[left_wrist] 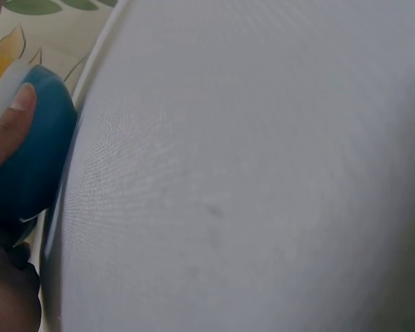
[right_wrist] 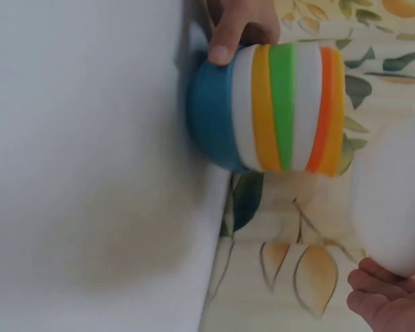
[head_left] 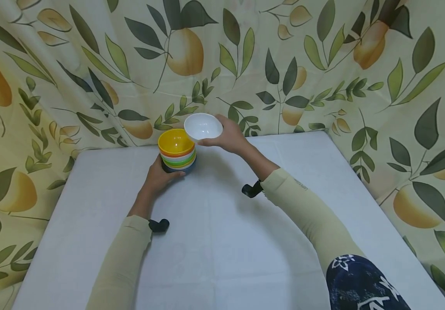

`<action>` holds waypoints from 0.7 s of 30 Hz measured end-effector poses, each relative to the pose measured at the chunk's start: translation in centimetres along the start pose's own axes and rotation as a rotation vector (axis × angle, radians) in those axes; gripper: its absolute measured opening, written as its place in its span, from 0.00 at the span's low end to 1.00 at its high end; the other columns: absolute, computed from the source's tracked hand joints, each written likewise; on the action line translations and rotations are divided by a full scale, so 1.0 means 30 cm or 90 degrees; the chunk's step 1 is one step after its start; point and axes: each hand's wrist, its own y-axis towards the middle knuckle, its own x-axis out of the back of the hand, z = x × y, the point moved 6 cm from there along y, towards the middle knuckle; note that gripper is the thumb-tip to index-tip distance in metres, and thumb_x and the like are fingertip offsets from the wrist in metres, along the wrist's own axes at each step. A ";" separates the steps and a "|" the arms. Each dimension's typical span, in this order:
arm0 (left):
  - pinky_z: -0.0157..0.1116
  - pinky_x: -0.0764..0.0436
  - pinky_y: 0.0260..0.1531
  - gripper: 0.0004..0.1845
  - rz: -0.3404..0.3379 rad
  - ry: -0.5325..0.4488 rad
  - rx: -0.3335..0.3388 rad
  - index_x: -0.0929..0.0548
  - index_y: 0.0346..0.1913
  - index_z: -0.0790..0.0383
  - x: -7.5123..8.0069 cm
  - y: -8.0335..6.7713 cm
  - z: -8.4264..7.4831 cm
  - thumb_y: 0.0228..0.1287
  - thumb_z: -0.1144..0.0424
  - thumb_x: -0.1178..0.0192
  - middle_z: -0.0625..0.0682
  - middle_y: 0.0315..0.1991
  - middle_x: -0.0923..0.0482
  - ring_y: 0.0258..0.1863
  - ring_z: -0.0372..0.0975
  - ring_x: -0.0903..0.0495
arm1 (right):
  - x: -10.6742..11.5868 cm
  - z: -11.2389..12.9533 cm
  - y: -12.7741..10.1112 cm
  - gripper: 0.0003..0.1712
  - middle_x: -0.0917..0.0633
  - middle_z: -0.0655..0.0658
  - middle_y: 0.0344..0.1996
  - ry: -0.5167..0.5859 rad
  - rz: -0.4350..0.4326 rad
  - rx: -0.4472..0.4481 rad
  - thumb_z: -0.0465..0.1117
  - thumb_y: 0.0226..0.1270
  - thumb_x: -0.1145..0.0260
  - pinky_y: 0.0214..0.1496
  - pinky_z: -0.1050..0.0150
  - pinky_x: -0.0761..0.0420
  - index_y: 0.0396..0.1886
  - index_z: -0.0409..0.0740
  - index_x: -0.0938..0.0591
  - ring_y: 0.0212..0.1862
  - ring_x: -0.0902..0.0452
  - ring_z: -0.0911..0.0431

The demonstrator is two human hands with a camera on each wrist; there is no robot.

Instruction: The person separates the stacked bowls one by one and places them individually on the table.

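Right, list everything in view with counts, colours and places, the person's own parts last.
Table: one, white, below the hands' work.
Fabric backdrop: cream with green leaves and orange fruit, around the table.
Stacked bowls: seven visible, blue, white, yellow, green, white, orange, yellow from bottom up, near the table's far edge.
Loose bowl: one, white, raised beside the stacked bowls, apart from them.
Wrist devices: two, black, one at each wrist.
Sleeves: two, beige; navy patterned cloth higher on the right.
Left grip: one, round the stacked bowls' base.
Right grip: one, holding the loose bowl.
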 end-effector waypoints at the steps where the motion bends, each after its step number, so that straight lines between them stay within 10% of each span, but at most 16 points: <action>1: 0.55 0.45 0.80 0.60 0.000 0.000 -0.001 0.46 0.83 0.51 0.001 0.001 0.000 0.53 0.52 0.16 0.55 0.78 0.36 0.77 0.51 0.39 | 0.003 -0.010 -0.005 0.53 0.20 0.40 0.65 0.007 -0.002 -0.005 0.57 0.52 0.15 0.62 0.48 0.16 0.74 0.42 0.28 0.63 0.24 0.44; 21: 0.54 0.46 0.80 0.60 -0.006 -0.009 0.005 0.46 0.83 0.50 -0.002 0.012 0.001 0.54 0.54 0.16 0.55 0.78 0.36 0.77 0.50 0.39 | -0.081 -0.272 -0.057 0.57 0.21 0.38 0.65 0.006 -0.019 -0.082 0.56 0.49 0.14 0.64 0.46 0.17 0.74 0.39 0.30 0.63 0.24 0.42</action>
